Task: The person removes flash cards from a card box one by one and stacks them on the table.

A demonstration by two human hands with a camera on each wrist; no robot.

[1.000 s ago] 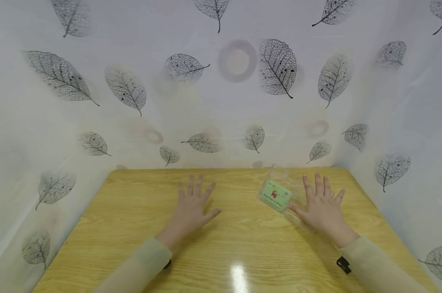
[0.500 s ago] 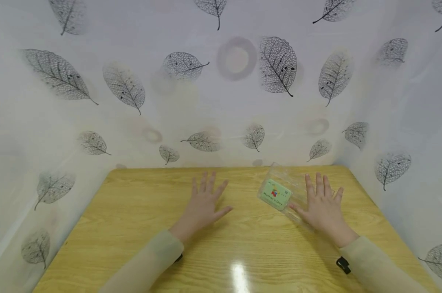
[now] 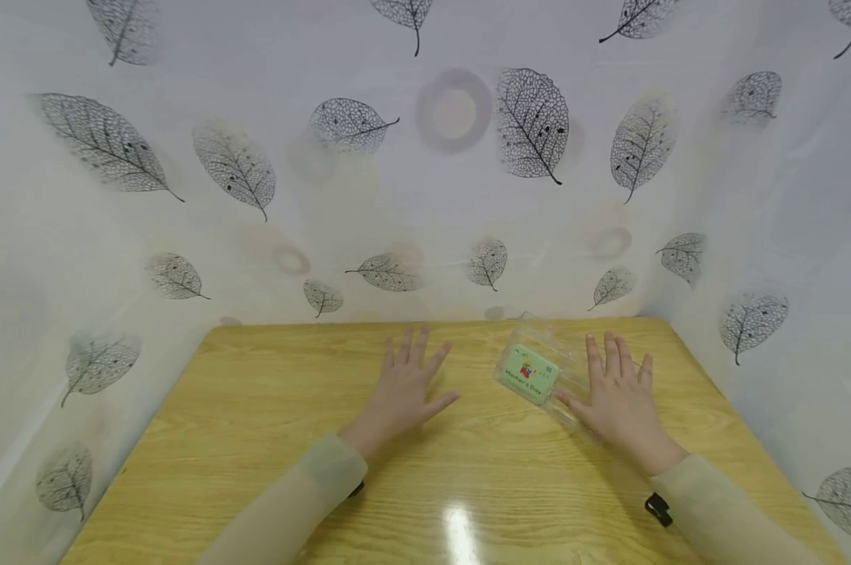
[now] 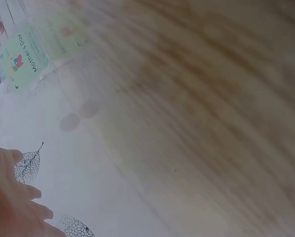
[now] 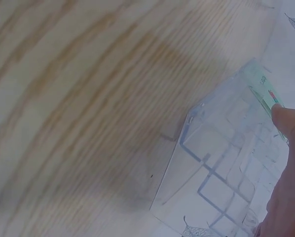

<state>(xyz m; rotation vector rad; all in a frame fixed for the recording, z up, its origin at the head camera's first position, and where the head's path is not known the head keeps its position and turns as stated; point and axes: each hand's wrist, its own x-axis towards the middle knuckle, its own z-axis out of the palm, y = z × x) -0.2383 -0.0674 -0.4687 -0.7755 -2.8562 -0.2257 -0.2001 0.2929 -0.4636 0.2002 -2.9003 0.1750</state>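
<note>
A clear plastic box (image 3: 538,334) lies slantwise on the right part of the table, with a green "Mother's Day" card (image 3: 529,375) at its left end. Over the box's right side spreads my right hand (image 3: 621,404), fingers straight, thumb pointing to the card's edge. The right wrist view shows the thumb tip (image 5: 279,113) at the green card, and thin dividing walls in the transparent box (image 5: 211,163). To the left of the box, my left hand (image 3: 402,392) is held spread over the table and grips nothing. Its fingers show at the left wrist view's lower left corner.
The wood-grain table (image 3: 256,439) ends at the back against a pale curtain (image 3: 425,188) printed with leaves, which also hangs at both sides. A black strap (image 3: 658,508) shows under the right sleeve. Bright light reflects near the table's front.
My left hand has moved to the right and slightly away from me, nearer the box. The right hand stays over the box, its fingers a little closer together. The box has not moved.
</note>
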